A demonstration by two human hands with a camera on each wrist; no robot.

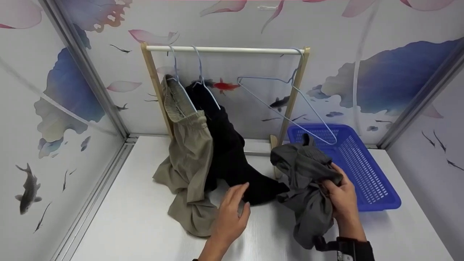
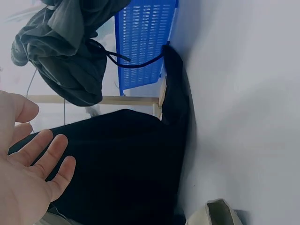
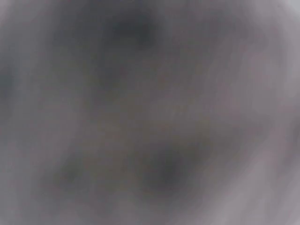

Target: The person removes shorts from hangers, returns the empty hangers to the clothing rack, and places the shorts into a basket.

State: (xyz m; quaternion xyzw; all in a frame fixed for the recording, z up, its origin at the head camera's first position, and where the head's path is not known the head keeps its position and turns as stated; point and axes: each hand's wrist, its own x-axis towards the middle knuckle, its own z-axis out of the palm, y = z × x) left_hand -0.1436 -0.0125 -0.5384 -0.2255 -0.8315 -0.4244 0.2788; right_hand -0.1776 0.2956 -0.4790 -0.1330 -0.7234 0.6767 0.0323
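Grey garment (image 1: 306, 181) gripped by right hand (image 1: 342, 197); left hand (image 1: 230, 214) open — no legible writing.

My head view is looking down over the white surface (image 1: 137, 217) toward the rack (image 1: 224, 49). My left-wrist view is sharing the blue basket (image 2: 143, 42). The right-wrist view is blurring, pressed close against cloth.

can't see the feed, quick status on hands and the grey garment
Right hand grips grey garment, bunched, beside blue basket. Left hand open, at black garment. Empty hanger on rail, nothing blocking.
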